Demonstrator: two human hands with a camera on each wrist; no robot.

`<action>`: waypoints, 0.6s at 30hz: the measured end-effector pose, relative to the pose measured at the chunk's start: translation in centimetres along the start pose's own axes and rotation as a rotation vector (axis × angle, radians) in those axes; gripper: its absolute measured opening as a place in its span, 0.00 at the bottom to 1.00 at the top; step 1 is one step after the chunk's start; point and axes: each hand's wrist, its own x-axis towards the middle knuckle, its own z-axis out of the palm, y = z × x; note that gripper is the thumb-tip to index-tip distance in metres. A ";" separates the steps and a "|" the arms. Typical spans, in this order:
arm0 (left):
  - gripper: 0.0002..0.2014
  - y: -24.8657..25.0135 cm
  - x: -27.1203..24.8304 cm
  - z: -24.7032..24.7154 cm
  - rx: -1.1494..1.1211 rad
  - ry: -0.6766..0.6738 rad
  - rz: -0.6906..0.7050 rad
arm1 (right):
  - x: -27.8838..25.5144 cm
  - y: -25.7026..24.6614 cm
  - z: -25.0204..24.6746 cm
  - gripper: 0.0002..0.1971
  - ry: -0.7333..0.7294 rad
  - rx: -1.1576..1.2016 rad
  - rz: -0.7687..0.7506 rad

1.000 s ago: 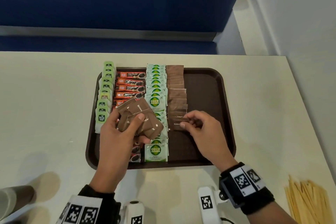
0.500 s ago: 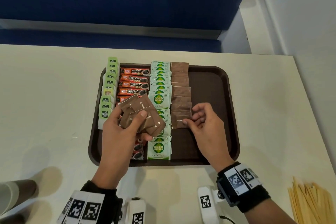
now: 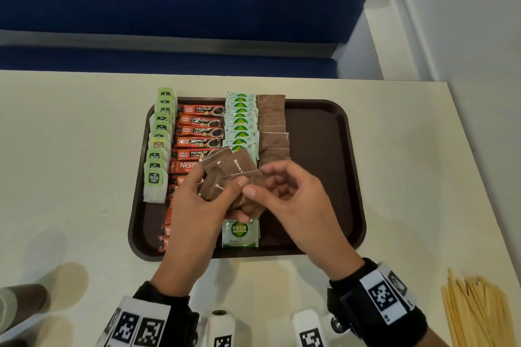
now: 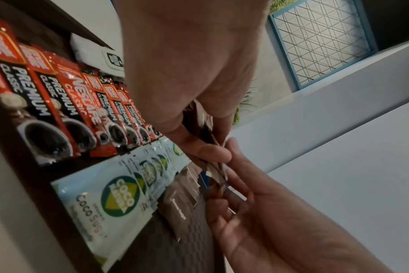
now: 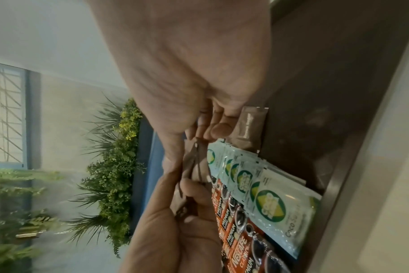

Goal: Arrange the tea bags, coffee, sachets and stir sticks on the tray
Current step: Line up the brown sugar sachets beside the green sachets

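Note:
A dark brown tray [image 3: 324, 149] holds four columns: green-tagged tea bags [image 3: 158, 146], red coffee sticks [image 3: 200, 129], Coco sugar sachets [image 3: 241, 118] and brown sugar sachets [image 3: 272, 127]. Above the tray's middle, my left hand [image 3: 222, 197] grips a fan of brown sugar sachets [image 3: 231, 172]. My right hand [image 3: 258, 180] meets it from the right, thumb and fingers pinching a sachet at the fan's edge [image 5: 196, 147]. The hands hide the near end of the brown column. Wooden stir sticks [image 3: 476, 310] lie on the table at the lower right.
The tray's right third is bare brown surface. A brown and white cup-like object [image 3: 19, 304] lies at the lower left corner. A blue partition stands behind the table, a white wall to the right. The table's right edge runs close to the stir sticks.
My right hand left the brown sachet column on the tray and moved left to the fan in my left hand. The left hand shifted slightly right.

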 end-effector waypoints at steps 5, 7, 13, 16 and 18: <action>0.19 0.1 -0.1 0.5 -0.006 -0.051 -0.018 | -0.3 -0.6 -0.7 0.12 -0.053 0.076 0.082; 0.20 0.0 -0.2 0.5 -0.002 -0.083 -0.024 | -0.6 -0.7 -1.2 0.10 -0.049 0.092 0.096; 0.23 0.1 -0.5 0.6 0.043 -0.159 -0.026 | -1.1 -0.7 -2.0 0.08 -0.016 0.115 0.126; 0.23 0.3 -0.4 0.8 0.074 -0.139 -0.006 | -1.2 -0.6 -2.3 0.08 -0.015 0.085 0.111; 0.23 0.3 -0.2 0.8 0.101 -0.133 -0.002 | -1.2 -0.7 -2.6 0.10 -0.024 0.044 0.092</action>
